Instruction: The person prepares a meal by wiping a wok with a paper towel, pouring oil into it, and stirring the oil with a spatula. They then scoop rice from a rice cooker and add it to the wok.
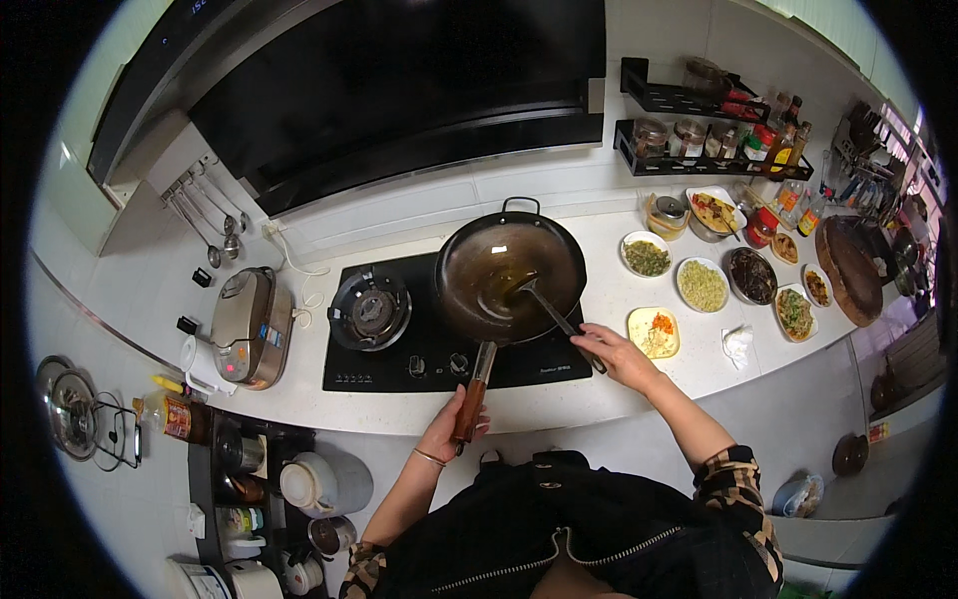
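A large dark wok (468, 258) sits over the right burner of a black gas cooktop (389, 378). Oil-like liquid (498, 296) pools at its bottom. My left hand (449, 427) grips the wok's wooden handle (470, 410) from the near side. In my right hand (615, 355) is the dark grip of a metal spatula or ladle (552, 311); its head dips into the liquid, partly hidden there. Just right of that hand stands a yellow square dish (655, 311) with chopped orange and pale bits.
Bowls of chopped greens (647, 257), pale diced food (702, 284) and dark food (752, 275) line the right counter, near a crumpled tissue (738, 346). A round wooden chopping board (849, 273) lies farther right. Left are the bare burner (372, 308) and a rice cooker (251, 329). A spice rack (711, 161) hangs behind.
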